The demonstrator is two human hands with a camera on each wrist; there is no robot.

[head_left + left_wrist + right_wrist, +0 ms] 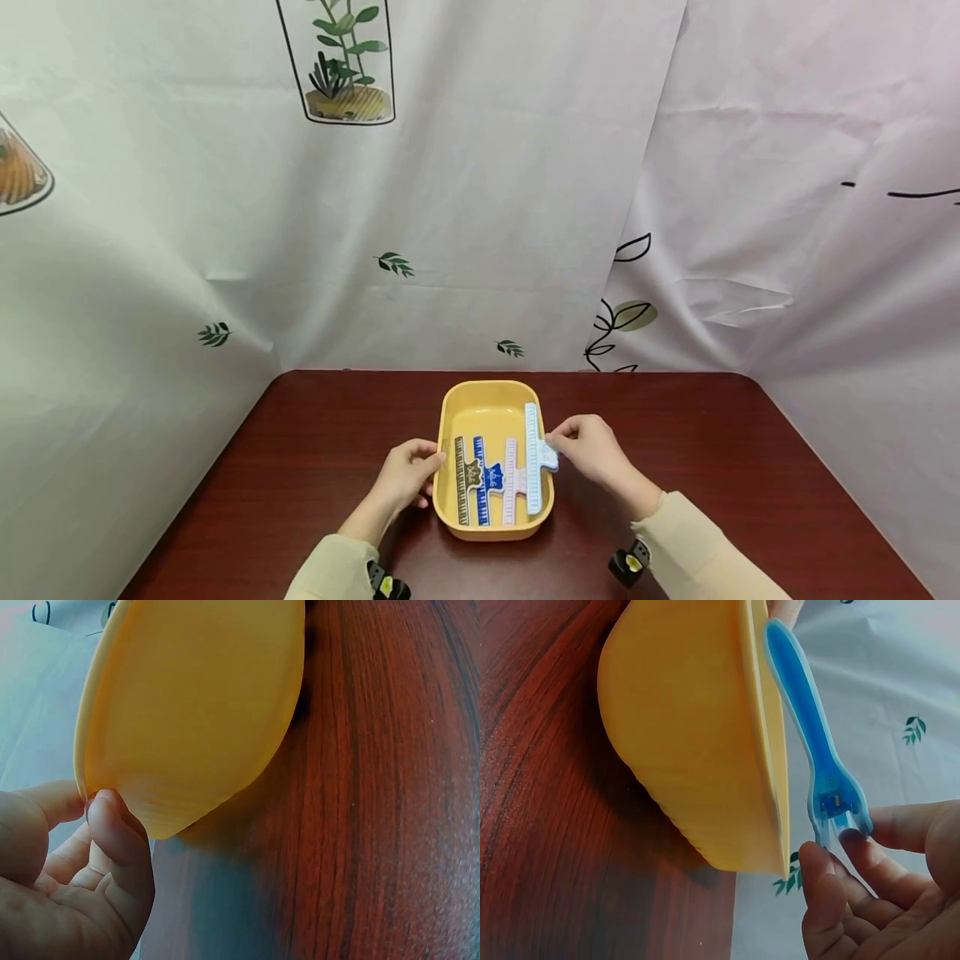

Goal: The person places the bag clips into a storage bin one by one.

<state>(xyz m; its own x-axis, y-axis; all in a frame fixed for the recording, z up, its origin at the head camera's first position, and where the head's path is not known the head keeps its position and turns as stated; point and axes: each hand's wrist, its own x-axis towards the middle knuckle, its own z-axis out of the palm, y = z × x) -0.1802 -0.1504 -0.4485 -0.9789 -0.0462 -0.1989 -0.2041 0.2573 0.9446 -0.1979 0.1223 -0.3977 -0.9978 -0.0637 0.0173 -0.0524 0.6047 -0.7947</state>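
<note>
A yellow plastic tray stands upright on the table. My left hand pinches its left rim between thumb and fingers, as the left wrist view also shows. In my right hand, a long light blue clip is pinched by its handle over the tray's right side. The right wrist view shows that clip end-on beside the rim, a small spring near its handle. Inside the tray lie a brown clip, a dark blue clip and a pale pink clip, side by side with ruler-like marks.
The dark red wooden table spreads out around the tray. Behind and beside it hangs a white cloth printed with leaves and plant jars. Dark wrist cameras sit at both cream sleeves.
</note>
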